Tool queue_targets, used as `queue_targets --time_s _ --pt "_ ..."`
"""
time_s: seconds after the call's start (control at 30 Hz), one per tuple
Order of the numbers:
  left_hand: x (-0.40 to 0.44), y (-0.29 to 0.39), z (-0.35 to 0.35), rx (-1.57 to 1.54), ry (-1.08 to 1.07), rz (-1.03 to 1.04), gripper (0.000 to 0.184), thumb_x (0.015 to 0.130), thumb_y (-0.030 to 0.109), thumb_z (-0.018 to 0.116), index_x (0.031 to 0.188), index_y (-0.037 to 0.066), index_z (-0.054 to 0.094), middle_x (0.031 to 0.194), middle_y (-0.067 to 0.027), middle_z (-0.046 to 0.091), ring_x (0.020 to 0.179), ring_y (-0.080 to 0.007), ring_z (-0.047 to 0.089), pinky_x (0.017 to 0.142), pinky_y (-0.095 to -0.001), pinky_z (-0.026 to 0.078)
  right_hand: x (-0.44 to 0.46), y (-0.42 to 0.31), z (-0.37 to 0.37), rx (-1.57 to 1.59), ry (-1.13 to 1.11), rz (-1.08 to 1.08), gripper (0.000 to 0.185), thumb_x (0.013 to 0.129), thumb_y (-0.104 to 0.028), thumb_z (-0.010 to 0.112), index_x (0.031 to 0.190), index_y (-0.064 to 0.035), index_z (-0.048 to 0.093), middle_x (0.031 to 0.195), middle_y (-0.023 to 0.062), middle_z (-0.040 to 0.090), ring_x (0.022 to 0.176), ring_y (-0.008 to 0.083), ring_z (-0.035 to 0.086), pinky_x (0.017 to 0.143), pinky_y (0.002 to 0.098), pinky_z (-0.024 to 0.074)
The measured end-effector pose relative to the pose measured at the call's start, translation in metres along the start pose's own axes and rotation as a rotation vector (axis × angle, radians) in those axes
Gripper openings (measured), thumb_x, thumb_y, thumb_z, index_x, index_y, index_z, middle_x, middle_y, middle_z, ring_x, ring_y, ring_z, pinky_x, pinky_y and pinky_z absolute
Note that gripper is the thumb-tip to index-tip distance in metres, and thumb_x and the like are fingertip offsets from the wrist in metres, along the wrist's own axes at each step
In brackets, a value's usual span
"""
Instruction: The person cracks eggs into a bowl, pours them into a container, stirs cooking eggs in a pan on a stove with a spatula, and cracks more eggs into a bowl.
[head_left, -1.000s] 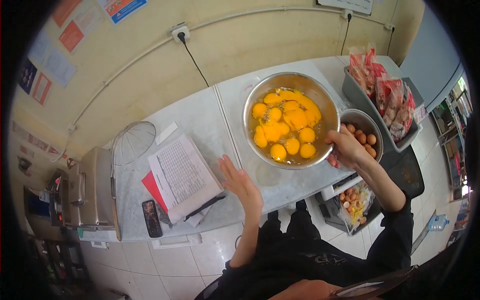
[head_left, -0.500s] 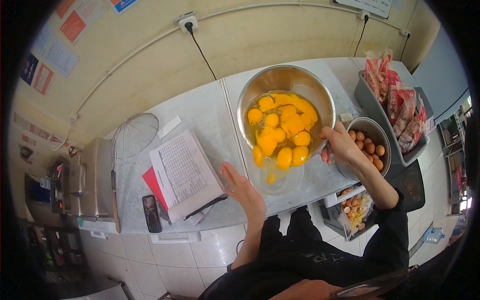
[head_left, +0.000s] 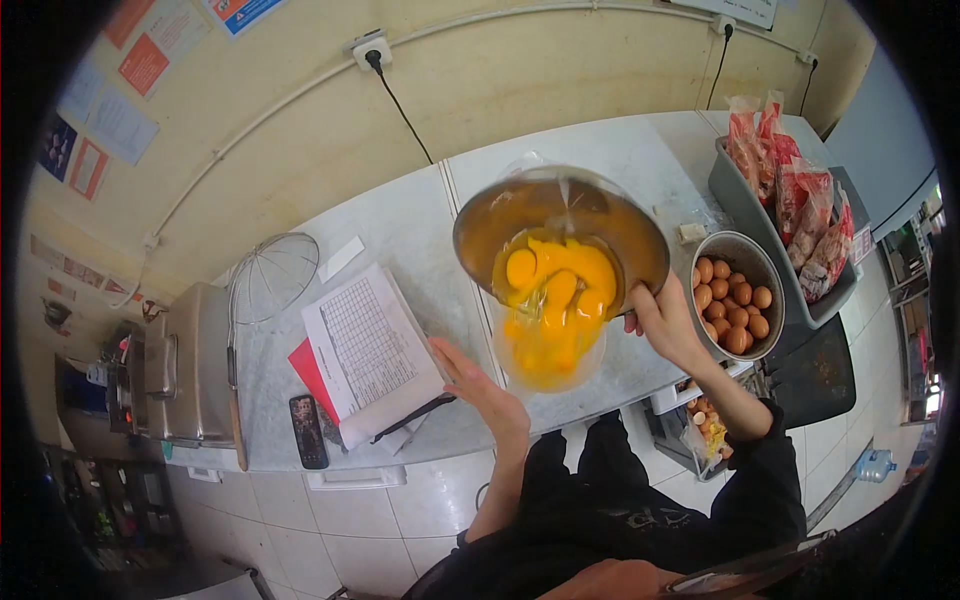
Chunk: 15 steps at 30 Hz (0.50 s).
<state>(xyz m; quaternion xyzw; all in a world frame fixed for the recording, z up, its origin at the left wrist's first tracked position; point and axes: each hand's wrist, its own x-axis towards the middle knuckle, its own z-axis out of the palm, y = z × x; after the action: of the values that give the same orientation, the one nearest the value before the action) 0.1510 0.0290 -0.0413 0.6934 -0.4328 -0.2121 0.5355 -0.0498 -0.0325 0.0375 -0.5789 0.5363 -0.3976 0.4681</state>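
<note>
In the head view, my right hand [head_left: 665,322] is closed on the right rim of a steel bowl [head_left: 480,230], which tilts steeply toward me. Raw eggs [head_left: 562,275] with orange yolks slide over its near lip. They run into a translucent plastic container [head_left: 592,372] on the table beneath, partly hidden by the bowl. My left hand [head_left: 485,388] is open, its fingers stretched out beside the container at the right edge of a stack of papers [head_left: 360,340]. Right of my right hand stands a metal pot [head_left: 777,300] of brown whole eggs [head_left: 735,305].
A large wire whisk [head_left: 270,280] and a steel lidded box [head_left: 190,360] stand at the left. A phone [head_left: 308,430] lies near the table's front edge. A grey crate [head_left: 722,185] of bagged red-and-white packs is at the right. Below is a bin of eggshells [head_left: 710,425].
My right hand has tipped the bowl further toward me, and most of the yolks have moved to its lip and into the container. My left hand has shifted slightly down.
</note>
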Motion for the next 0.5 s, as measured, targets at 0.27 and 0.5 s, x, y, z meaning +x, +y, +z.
queue_targets --time_s 0.27,0.5 --pt "-0.001 -0.006 0.003 -0.342 0.161 0.109 0.068 0.097 0.049 0.008 0.145 0.001 0.001 0.152 -0.0153 0.002 0.141 -0.0272 0.000 0.112 -0.0382 -0.004 -0.031 0.037 0.029 -0.273 0.129 -0.573 0.070 0.076 0.008 0.054 0.140 -0.0044 0.028 0.133 0.0226 0.045 0.118 0.0312 0.051 0.097 0.0333 0.0384" --pt "-0.004 -0.009 0.000 -0.444 0.202 0.192 0.062 0.098 0.041 0.021 0.145 0.003 0.007 0.152 -0.0126 0.008 0.140 -0.0275 0.008 0.113 -0.0395 0.004 -0.029 0.041 0.027 0.543 0.373 0.051 0.026 0.085 -0.008 0.046 0.109 0.0027 0.046 0.070 0.0065 0.052 0.045 0.0121 0.043 0.042 0.0240 0.0350"
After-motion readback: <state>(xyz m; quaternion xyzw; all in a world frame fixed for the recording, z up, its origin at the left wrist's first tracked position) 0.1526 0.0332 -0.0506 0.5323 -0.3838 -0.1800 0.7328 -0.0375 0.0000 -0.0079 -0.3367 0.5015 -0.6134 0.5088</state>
